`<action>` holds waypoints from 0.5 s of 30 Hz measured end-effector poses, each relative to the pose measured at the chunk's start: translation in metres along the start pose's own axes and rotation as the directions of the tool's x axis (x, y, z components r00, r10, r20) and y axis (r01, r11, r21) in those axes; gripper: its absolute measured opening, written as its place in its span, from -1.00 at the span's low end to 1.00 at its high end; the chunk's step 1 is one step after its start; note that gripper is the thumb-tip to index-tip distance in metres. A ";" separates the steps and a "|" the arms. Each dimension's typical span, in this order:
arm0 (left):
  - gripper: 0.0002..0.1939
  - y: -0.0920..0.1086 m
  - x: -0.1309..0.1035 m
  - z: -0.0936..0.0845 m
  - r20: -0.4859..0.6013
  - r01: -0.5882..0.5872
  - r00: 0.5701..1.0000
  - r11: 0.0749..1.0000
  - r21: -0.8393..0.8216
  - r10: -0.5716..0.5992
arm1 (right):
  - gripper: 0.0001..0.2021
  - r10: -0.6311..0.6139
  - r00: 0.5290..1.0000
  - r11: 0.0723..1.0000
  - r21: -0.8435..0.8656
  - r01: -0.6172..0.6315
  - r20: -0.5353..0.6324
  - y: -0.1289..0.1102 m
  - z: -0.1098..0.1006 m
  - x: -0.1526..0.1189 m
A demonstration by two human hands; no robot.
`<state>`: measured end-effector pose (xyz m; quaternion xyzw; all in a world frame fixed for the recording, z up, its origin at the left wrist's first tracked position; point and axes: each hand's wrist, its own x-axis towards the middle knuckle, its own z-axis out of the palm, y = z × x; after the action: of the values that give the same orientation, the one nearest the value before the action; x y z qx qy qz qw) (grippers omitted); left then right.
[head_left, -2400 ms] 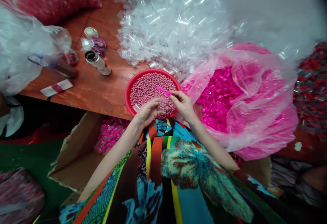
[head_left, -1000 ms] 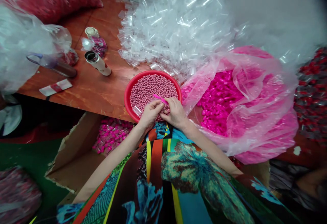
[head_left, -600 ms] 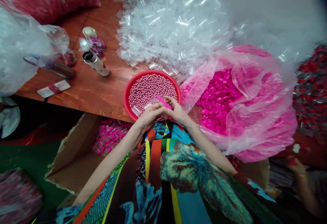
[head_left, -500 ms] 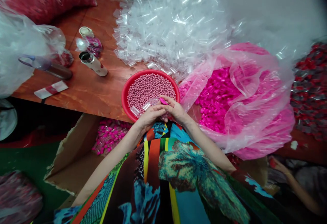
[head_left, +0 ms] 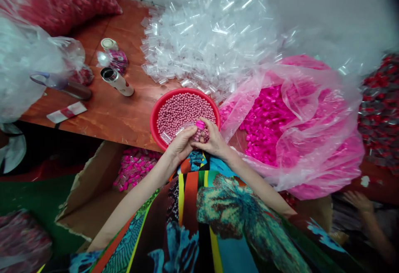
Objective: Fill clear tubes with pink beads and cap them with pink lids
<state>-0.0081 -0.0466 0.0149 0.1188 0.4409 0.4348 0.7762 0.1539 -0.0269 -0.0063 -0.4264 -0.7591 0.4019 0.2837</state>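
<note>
A red bowl (head_left: 153, 128) full of small pink beads (head_left: 183, 107) stands at the table's near edge. Over its near rim my right hand (head_left: 214, 141) grips a small clear container with a bright pink cap (head_left: 200, 125), pink beads showing inside. My left hand (head_left: 183, 142) is closed at the left of the same container, its thumb near the cap. Clear empty containers (head_left: 166, 137) lie on the beads beside my left fingers. Some of my fingertips are hidden behind the container and each other.
Clear containers (head_left: 199, 40) are heaped behind the bowl; a bag of pink caps (head_left: 268, 119) lies right. An open flask (head_left: 117, 82) stands left. Below the edge is a cardboard box (head_left: 90, 194) with filled pink-capped containers (head_left: 137, 167). Another person's hand (head_left: 358, 201) shows lower right.
The pink cap, earlier between my right fingertips, now sits upright on the container. My left thumb has moved up beside it. The other person's hand has opened and shifted right.
</note>
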 end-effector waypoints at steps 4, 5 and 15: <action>-0.81 -0.001 -0.001 0.000 0.004 0.007 1.000 1.000 0.019 -0.007 | -0.32 -0.005 0.996 0.998 -0.055 0.000 -0.091 -0.001 0.003 0.002; -0.79 -0.001 -0.002 0.001 0.007 0.013 1.000 1.000 0.017 -0.013 | -0.35 -0.016 0.994 0.998 -0.065 0.009 -0.104 -0.002 0.003 0.002; -0.59 -0.014 0.006 -0.007 -0.098 -0.056 0.993 0.987 0.151 0.072 | -0.34 0.055 0.998 0.965 -0.257 -0.051 0.008 0.005 0.004 -0.001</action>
<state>-0.0046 -0.0517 -0.0005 0.1674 0.5073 0.4313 0.7270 0.1534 -0.0272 -0.0127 -0.4766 -0.7953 0.3109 0.2094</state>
